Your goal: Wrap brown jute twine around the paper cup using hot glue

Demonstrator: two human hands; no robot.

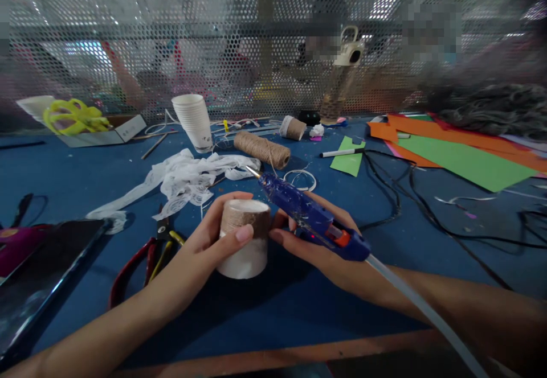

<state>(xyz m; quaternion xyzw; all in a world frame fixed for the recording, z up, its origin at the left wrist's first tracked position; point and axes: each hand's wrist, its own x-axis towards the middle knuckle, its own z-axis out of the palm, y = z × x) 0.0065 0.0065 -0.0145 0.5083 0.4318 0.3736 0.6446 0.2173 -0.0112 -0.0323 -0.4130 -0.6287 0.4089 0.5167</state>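
Observation:
My left hand (220,235) is closed around a white paper cup (244,261), its thumb across the front. Brown twine (240,216) is wound about one half of the cup, nearest the upper rim. In my right hand (316,247) is a blue hot glue gun (305,210), its metal tip pointing up and left, above and beyond the cup. A clear glue stick (427,309) trails from its back end. The right fingertips are close to the cup's right side; whether they touch it, I cannot tell. Behind the hands lies a roll of twine (261,149).
White lace ribbon (188,176) and red-handled pliers (137,267) lie to the left, with a dark tablet-like slab (51,275). Stacked paper cups (192,122) and a bottle (339,82) stand farther back. Black cable (431,213) and coloured sheets (470,156) are at right.

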